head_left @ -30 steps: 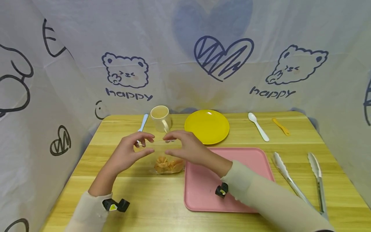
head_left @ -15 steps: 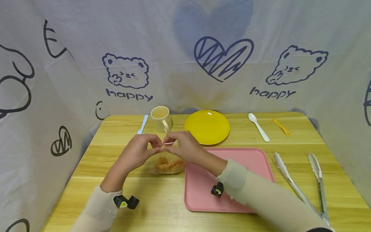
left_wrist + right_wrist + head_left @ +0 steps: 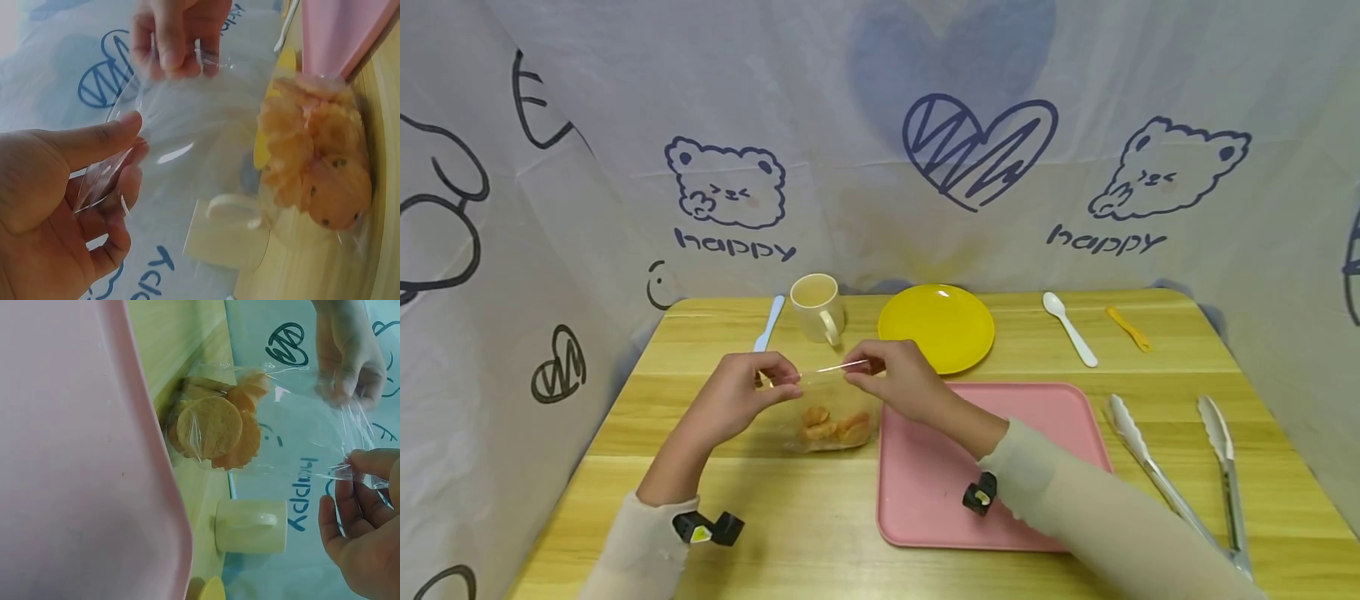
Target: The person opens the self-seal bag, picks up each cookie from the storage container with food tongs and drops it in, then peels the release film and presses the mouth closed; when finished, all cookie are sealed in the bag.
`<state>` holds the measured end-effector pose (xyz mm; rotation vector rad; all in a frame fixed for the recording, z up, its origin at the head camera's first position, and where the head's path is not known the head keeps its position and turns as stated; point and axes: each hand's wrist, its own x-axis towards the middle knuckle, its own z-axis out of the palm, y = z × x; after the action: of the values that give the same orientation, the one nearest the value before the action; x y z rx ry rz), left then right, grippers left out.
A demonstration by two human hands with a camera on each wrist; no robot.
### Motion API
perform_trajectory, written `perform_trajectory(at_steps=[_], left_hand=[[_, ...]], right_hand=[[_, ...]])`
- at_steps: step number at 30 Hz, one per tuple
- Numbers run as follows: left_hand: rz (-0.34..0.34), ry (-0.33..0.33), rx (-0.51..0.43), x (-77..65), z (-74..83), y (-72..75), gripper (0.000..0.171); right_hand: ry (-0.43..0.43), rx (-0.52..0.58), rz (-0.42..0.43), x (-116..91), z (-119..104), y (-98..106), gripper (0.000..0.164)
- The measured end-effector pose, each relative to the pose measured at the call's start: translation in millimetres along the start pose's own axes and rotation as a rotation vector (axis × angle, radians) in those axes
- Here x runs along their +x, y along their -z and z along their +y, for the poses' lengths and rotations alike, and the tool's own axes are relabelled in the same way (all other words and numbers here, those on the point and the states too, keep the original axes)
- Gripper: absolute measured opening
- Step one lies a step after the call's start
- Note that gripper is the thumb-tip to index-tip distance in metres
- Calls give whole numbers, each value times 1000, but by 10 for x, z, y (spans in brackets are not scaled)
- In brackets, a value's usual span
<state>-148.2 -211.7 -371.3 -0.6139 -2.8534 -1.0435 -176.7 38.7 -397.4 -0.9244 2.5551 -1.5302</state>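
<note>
A clear plastic bag (image 3: 206, 119) stands upright on the table, its top edge stretched between both hands. Inside, at the bottom, lie several orange-brown baked pieces (image 3: 209, 428), some round and flat, others ruffled; dark specks show on one in the left wrist view. My left hand (image 3: 741, 396) pinches the left corner of the bag's mouth between thumb and fingers. On the other side my right hand (image 3: 898, 379) pinches the right corner, raised slightly higher. A cream mug (image 3: 812, 317) stands just behind the bag, its handle facing me.
Right of the bag lies a pink tray (image 3: 992, 517), under my right forearm. A yellow plate (image 3: 936, 329) is behind it. A light blue knife (image 3: 771, 321), white spoon (image 3: 1070, 329), small yellow utensil (image 3: 1127, 328) and metal tongs (image 3: 1172, 492) lie around.
The hands first came together at the middle of the bag's mouth, then drew apart sideways, pulling the top edge straight. The baked pieces have shifted a little inside the bag.
</note>
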Motion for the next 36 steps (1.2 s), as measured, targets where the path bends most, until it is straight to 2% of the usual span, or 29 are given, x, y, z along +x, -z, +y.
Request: perform_trajectory(at_steps=[7, 14, 17, 20, 23, 26, 28, 30, 32, 36], left_hand=[[8, 13, -8, -86, -115, 70, 8], [71, -3, -43, -164, -218, 97, 6], [89, -17, -174, -184, -276, 66, 6], [83, -59, -401, -202, -340, 23, 9], [22, -126, -671, -228, -373, -13, 10], [-78, -155, -861, -271, -376, -17, 14], [-141, -145, -917, -315, -369, 0, 15], [-208, -122, -932, -364, -359, 28, 16], [-276, -82, -948, -415, -349, 53, 16], [-429, 12, -1069, -513, -349, 75, 19]], right_hand=[[-1, 44, 40, -54, 65, 39, 12], [-54, 166, 58, -86, 128, 61, 9], [-70, 292, 27, -92, 166, 46, 8], [-66, 414, -11, -115, 182, 10, 10], [-50, 514, -50, -157, 156, -45, 13], [-51, 605, -92, -218, 88, -108, 13], [-70, 662, -118, -272, 30, -150, 14], [-100, 735, -146, -339, -29, -194, 13], [-146, 850, -175, -409, -85, -242, 9], [-273, 1108, -233, -547, -144, -346, 4]])
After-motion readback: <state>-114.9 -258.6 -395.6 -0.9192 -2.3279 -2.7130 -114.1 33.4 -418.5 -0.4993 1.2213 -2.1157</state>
